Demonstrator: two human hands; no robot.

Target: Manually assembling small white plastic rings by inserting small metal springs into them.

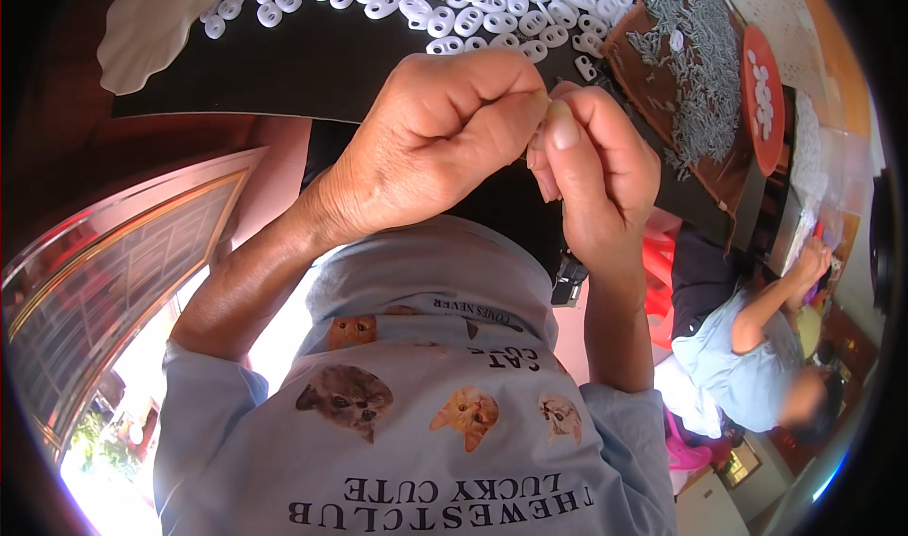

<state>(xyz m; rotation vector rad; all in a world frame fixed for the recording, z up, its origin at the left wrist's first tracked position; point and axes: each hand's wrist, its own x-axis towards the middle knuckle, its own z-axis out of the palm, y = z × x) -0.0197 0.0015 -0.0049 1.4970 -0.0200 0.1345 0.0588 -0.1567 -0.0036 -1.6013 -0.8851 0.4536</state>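
Our left hand point(445, 139) is curled with thumb and forefinger pressed together, and our right hand point(605, 158) pinches in the same way, thumbnail upward; the fingertips of both meet just in front of the body. What is between them is covered by the fingers, so we cannot tell which thing it is.

Directly ahead, beyond the knuckles, the white pieces point(416, 8) lie in a wide heap, whose long direction goes from left to right across the black bench point(265, 68). One loose oval piece point(586, 68) lies slanted, and the right hand is the nearer one to it. The white pieces are glossy, rounded ovals, each with two holes.

Ahead and to the right, also nearer to the right hand, many small grey pieces point(700, 92) make a tangled pile on a brown sheet point(636, 49). Beside this stands an orange-red dish point(776, 87) with some white bits. Farther right, another person point(742, 356) in light blue bends forward.
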